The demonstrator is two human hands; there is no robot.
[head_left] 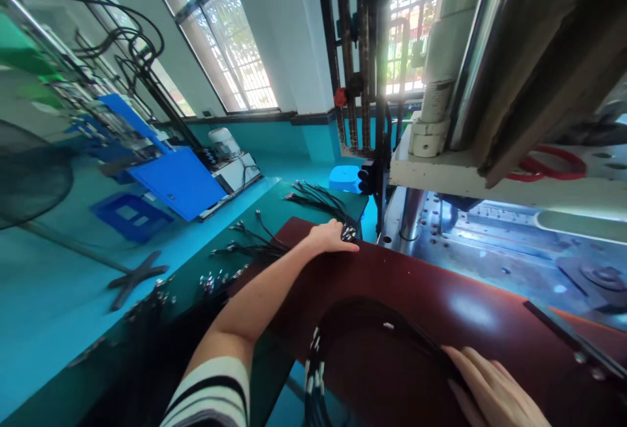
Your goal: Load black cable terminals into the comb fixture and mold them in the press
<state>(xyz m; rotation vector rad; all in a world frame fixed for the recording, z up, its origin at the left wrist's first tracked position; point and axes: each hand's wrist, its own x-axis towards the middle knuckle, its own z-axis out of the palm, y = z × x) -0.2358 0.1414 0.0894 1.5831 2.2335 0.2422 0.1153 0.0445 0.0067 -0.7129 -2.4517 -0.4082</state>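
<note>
My left hand (329, 237) reaches to the far edge of the reddish-brown board (392, 277). Its fingers curl around a small cluster of silver-tipped black cable ends (349, 233), with the thumb stretched out along the board. At the lower right, my right hand (490, 384) closes over a bundle of black cables (411, 329). That bundle curves across the board and hangs over its near edge, where silver and white ends (315, 375) show. A small pale piece (388, 326) lies beside the curve. The parts under my right fingers are hidden.
More black cables with metal ends (318, 198) lie on the green table (264, 202) to the left. A large press (431, 166) with a metal bed stands at the right. A dark metal bar (573, 339) lies on the board. A fan (34, 175) and blue stool (344, 177) stand beyond.
</note>
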